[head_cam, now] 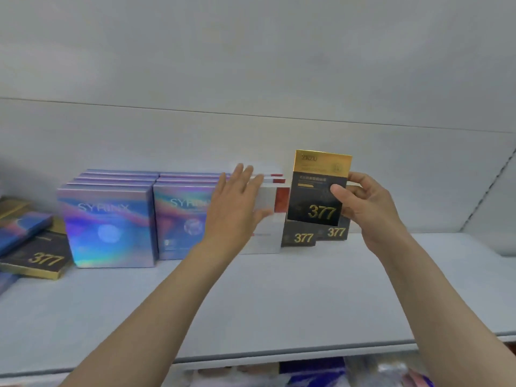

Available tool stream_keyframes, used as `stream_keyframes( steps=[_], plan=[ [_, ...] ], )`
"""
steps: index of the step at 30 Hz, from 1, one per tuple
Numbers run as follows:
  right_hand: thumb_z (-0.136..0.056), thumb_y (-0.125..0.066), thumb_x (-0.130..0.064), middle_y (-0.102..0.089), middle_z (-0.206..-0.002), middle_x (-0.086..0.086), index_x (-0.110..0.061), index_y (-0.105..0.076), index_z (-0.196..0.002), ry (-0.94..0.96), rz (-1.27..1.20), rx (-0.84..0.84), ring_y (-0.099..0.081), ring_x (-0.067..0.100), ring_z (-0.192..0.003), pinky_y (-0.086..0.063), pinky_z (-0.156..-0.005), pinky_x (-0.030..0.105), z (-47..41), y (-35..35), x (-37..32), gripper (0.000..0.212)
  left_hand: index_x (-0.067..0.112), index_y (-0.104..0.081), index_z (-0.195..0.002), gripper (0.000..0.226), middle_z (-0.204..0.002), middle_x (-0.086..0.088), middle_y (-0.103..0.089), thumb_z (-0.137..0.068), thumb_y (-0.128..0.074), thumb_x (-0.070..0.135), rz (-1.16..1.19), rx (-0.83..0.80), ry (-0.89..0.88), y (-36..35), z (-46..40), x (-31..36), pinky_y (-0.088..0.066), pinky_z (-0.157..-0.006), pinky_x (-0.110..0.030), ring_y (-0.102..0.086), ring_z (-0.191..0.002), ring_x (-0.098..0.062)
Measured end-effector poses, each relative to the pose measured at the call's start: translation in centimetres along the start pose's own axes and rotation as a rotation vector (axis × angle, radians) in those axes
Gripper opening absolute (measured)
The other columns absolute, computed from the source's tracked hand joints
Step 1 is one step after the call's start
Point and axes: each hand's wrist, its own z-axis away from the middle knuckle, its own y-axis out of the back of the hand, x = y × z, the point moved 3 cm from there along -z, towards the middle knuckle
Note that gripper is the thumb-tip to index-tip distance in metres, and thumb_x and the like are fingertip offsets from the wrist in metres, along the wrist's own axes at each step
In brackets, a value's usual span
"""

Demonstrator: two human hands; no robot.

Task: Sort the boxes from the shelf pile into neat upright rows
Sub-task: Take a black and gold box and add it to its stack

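Gripping black-gold 377 box upright, long axis twelve-to-six, your right hand pinched it; left hand lay flat-fingered against white boxes.

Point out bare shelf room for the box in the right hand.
Bare shelf lies right of the standing 377 boxes, and along the front edge. Crowded: the back row from the SYRINX boxes to the white boxes, plus the far-left pile.

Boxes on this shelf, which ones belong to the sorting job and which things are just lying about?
Job:
- black and gold 377 box, held upright in right hand
- upright 377 boxes
- white and red boxes, touched by left hand
- holographic SYRINX boxes
- flat pile at left

Lying about:
- blurred items below the shelf
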Motion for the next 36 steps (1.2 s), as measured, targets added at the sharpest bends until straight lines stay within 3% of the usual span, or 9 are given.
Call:
stream_keyframes(
  steps=[5,10,12,15,20,24,30,34,36],
  plan=[
    [-0.092,-0.069,-0.018,-0.077,-0.1,0.0,-0.021,-0.06,-0.121,-0.043,0.018,0.024,-0.07,0.018,-0.101,-0.055,-0.081,0.032,-1.9,5.1,3.2,0.03,0.015,-0.022,-0.151,0.08,-0.16,-0.006,-0.023,-0.09,-0.052,0.057,-0.227,-0.103,0.008,-3.7,-2.5,2.6,-0.002,-0.12,-0.042,-0.01,-0.15,-0.025],
    [-0.092,-0.069,-0.021,-0.076,-0.102,0.002,-0.023,-0.06,-0.122,-0.112,0.052,0.035,-0.069,0.022,-0.103,-0.056,-0.088,0.039,-3.5,7.3,7.1,0.031,0.017,-0.032,-0.146,0.081,-0.153,-0.004,-0.035,-0.083,-0.068,0.052,-0.211,-0.051,0.083,-4.3,-3.0,2.6,-0.01,-0.119,-0.038,-0.027,-0.144,-0.024],
    [-0.092,-0.068,-0.021,-0.075,-0.104,0.001,-0.024,-0.06,-0.121,-0.134,0.053,0.037,-0.069,0.021,-0.103,-0.056,-0.086,0.035,-4.0,7.6,8.2,0.031,0.017,-0.035,-0.144,0.079,-0.151,-0.004,-0.039,-0.081,-0.072,0.047,-0.212,-0.016,0.086,-4.6,-3.0,2.6,-0.012,-0.119,-0.038,-0.031,-0.142,-0.024],
    [-0.092,-0.068,-0.019,-0.076,-0.099,-0.002,-0.03,-0.062,-0.113,-0.152,0.051,0.033,-0.07,0.016,-0.099,-0.056,-0.083,0.032,-4.6,7.9,9.6,0.024,0.016,-0.038,-0.144,0.08,-0.15,-0.004,-0.04,-0.079,-0.075,0.046,-0.202,0.009,0.095,-5.0,-2.9,2.3,-0.011,-0.119,-0.038,-0.032,-0.141,-0.024],
    [-0.093,-0.068,-0.015,-0.075,-0.103,-0.001,-0.029,-0.063,-0.113,-0.155,0.049,0.026,-0.07,0.017,-0.099,-0.057,-0.092,0.039,-5.5,7.4,11.5,0.025,0.014,-0.042,-0.142,0.082,-0.148,-0.005,-0.044,-0.075,-0.078,0.045,-0.222,0.03,0.079,-5.1,-2.9,2.0,-0.015,-0.118,-0.04,-0.036,-0.139,-0.026],
    [-0.089,-0.072,-0.023,-0.072,-0.106,-0.007,-0.036,-0.065,-0.109,-0.117,0.112,0.097,-0.067,0.014,-0.103,-0.056,-0.093,0.04,-5.9,6.8,12.6,0.025,0.013,-0.045,-0.14,0.082,-0.146,-0.006,-0.047,-0.073,-0.079,0.044,-0.224,0.04,0.067,-5.0,-2.8,1.9,-0.019,-0.117,-0.042,-0.039,-0.137,-0.027],
    [-0.084,-0.078,-0.023,-0.063,-0.117,-0.009,-0.03,-0.052,-0.135,-0.058,0.212,0.184,-0.059,0.01,-0.107,-0.05,-0.08,0.023,-5.6,5.9,12.4,0.058,0.014,-0.044,-0.141,0.081,-0.146,-0.006,-0.047,-0.074,-0.078,0.045,-0.218,0.038,0.062,-4.8,-2.7,1.9,-0.018,-0.116,-0.041,-0.039,-0.137,-0.026],
    [-0.085,-0.077,-0.023,-0.063,-0.125,-0.004,-0.024,-0.053,-0.135,-0.058,0.288,0.155,-0.058,0.015,-0.114,-0.051,-0.096,0.034,-5.9,5.1,12.3,0.056,0.014,-0.044,-0.141,0.081,-0.146,-0.005,-0.046,-0.075,-0.077,0.047,-0.22,0.03,0.062,-4.7,-2.7,1.8,-0.02,-0.116,-0.041,-0.039,-0.136,-0.026],
    [-0.084,-0.078,-0.025,-0.061,-0.126,-0.005,-0.023,-0.052,-0.135,-0.067,0.321,0.142,-0.057,0.015,-0.116,-0.049,-0.094,0.032,-6.0,4.9,12.3,0.057,0.015,-0.044,-0.141,0.081,-0.146,-0.006,-0.046,-0.075,-0.076,0.047,-0.215,0.029,0.061,-4.6,-2.7,1.9,-0.02,-0.116,-0.04,-0.039,-0.136,-0.026]
  ],
)
